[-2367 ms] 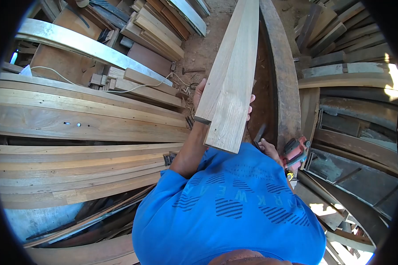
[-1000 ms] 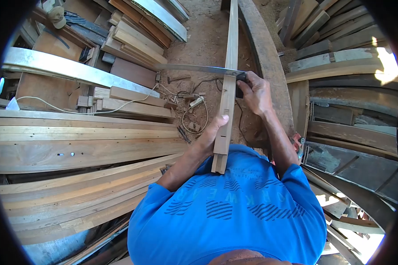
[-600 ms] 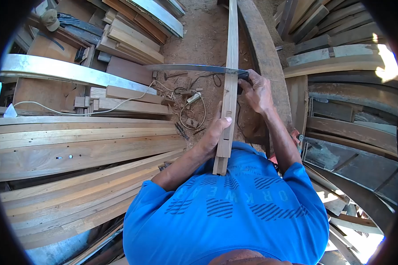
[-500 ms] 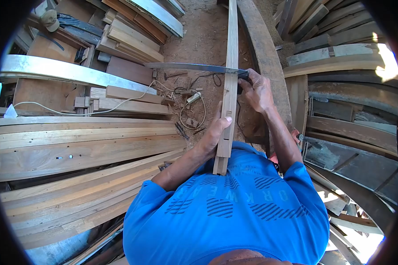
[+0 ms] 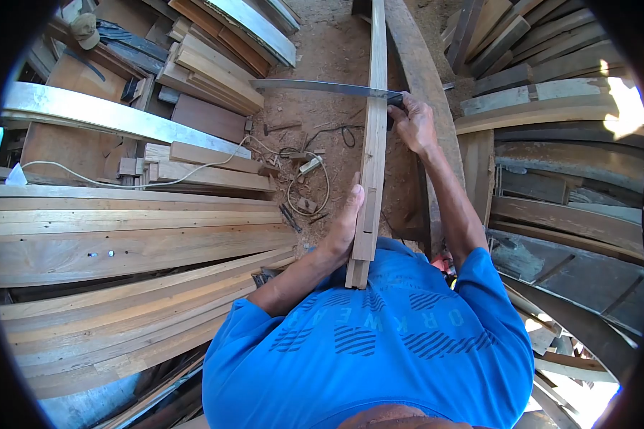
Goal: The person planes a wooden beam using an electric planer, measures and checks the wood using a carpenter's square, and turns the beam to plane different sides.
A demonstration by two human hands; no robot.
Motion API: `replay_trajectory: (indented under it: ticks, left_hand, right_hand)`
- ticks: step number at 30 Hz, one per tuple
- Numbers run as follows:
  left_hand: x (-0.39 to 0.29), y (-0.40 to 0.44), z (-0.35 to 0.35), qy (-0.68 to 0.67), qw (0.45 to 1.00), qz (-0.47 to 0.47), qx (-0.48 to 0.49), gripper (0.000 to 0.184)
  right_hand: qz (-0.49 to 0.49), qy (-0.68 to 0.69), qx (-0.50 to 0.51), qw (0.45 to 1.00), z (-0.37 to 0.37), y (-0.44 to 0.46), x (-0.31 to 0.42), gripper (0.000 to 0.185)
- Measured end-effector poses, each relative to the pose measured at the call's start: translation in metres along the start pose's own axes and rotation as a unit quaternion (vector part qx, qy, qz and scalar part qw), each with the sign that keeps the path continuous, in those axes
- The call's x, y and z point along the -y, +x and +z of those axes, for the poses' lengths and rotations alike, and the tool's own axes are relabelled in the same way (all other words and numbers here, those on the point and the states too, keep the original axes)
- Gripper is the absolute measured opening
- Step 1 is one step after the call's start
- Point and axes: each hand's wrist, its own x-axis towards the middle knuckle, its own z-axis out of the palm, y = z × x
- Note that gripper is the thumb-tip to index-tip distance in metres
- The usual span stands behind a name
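In my right hand is the dark handle of a handsaw, fingers closed round it. The saw's long blade lies across a long squared wooden beam and points left. My left hand rests flat along the beam's left side, its thumb straight and off the top face; some fingers are hidden. A small slot shows in the beam's near part. Its stepped near end reaches my blue shirt, and its far end runs out of view at the top.
Planks are stacked at the left, with shorter blocks behind. A white cable loops over the sawdust-covered ground. A thick curved timber lies right of the beam. More boards fill the right side.
The saw and my right hand have moved farther away along the beam. My left thumb has come off the beam's top to its left side.
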Motion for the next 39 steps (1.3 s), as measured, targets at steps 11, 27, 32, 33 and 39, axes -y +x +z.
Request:
replay_trajectory:
  ticks: [11,27,32,33,39]
  left_hand:
    - [-0.007,-0.003,0.006,0.026,1.0,-0.016,-0.001,0.066]
    - [-0.011,-0.005,-0.087,0.152,0.975,0.148,-0.069,0.078]
    - [-0.002,-0.005,-0.094,0.141,0.972,0.183,-0.054,0.085]
    - [-0.004,-0.003,-0.094,0.138,0.972,0.187,-0.041,0.087]
    - [-0.008,-0.003,-0.094,0.164,0.971,0.169,-0.037,0.086]
  right_hand:
    - [0.003,-0.007,0.01,1.0,-0.003,-0.002,-0.008,0.014]
    - [0.267,0.555,-0.1,0.781,-0.062,-0.159,-0.043,0.012]
    - [0.369,0.529,-0.072,0.761,-0.069,-0.211,-0.043,0.013]
    - [0.384,0.527,-0.076,0.754,-0.068,-0.215,-0.04,0.014]
    - [0.388,0.452,-0.064,0.801,-0.069,-0.212,-0.028,0.017]
